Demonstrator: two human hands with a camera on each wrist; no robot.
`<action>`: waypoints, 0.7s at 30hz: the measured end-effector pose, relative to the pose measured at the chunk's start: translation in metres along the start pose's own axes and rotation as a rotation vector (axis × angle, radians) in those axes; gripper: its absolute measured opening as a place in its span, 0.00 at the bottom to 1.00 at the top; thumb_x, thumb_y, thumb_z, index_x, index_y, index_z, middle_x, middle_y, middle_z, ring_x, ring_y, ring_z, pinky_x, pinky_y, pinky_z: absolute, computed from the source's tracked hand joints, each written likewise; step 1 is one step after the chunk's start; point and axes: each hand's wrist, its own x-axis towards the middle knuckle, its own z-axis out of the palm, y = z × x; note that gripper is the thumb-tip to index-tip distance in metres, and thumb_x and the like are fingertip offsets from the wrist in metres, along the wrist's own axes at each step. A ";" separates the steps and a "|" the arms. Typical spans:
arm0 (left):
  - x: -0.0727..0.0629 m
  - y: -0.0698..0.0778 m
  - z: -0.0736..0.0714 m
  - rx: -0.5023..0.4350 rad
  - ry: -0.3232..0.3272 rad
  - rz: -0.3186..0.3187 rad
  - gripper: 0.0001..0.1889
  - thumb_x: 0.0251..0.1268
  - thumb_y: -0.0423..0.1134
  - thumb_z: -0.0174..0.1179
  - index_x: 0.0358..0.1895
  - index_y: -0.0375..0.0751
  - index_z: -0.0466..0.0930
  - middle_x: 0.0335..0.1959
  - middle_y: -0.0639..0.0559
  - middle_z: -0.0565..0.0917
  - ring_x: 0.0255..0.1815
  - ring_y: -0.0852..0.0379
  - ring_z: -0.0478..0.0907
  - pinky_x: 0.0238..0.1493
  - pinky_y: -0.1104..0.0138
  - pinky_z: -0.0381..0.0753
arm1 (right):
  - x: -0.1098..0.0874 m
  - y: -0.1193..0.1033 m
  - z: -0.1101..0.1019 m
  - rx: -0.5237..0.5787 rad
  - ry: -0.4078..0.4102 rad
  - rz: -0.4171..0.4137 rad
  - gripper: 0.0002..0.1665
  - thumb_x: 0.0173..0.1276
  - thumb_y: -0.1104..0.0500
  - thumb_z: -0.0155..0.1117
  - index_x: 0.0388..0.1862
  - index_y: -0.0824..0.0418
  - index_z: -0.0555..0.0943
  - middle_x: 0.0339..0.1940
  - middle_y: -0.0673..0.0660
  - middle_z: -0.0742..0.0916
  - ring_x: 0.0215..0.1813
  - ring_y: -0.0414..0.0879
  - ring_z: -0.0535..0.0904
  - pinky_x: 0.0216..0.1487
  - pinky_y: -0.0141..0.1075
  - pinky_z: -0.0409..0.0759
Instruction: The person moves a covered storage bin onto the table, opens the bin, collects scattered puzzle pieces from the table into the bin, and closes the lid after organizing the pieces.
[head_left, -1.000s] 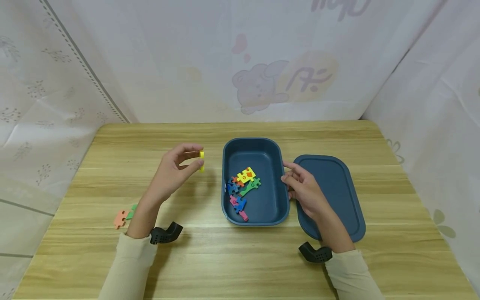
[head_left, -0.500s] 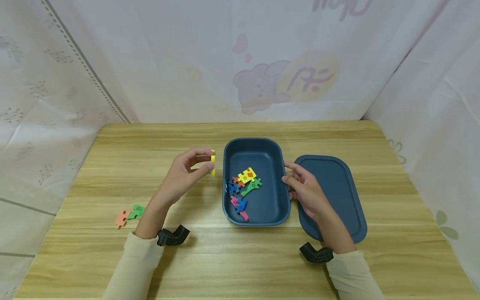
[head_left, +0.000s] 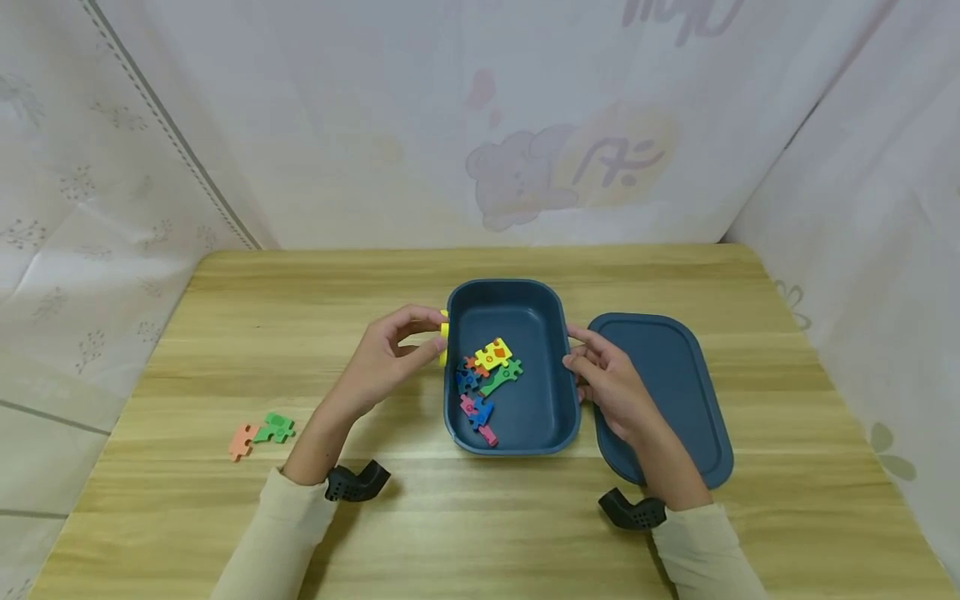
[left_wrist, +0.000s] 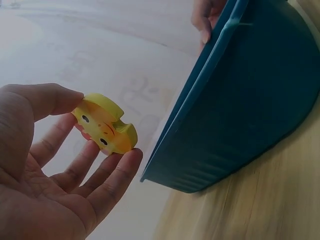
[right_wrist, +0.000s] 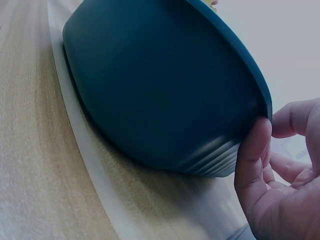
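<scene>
Okay, I'd call this placing: left hand (head_left: 382,360) pinches the yellow piece (left_wrist: 106,124) just outside the blue box (head_left: 536,387) on its left, right hand (head_left: 611,383) grips the opposite side, so next likely calls for clearing the wall and releasing inside.

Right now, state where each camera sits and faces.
Head: on the head, facing forward and down at the blue box; left grip, right grip and sleeves show.
Left wrist: worn there, facing the yellow piece and box's outside; left grip near, part of right grip beyond.
Right wrist: worn there, facing the box's outside; right grip shows.
Both wrist views share the box.
</scene>
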 end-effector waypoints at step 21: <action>-0.003 0.003 0.022 0.113 -0.057 0.137 0.14 0.73 0.34 0.67 0.58 0.46 0.86 0.67 0.51 0.83 0.69 0.51 0.80 0.62 0.53 0.88 | -0.001 -0.001 0.000 -0.014 0.008 -0.006 0.35 0.83 0.59 0.55 0.85 0.57 0.62 0.42 0.45 0.82 0.36 0.38 0.76 0.32 0.32 0.81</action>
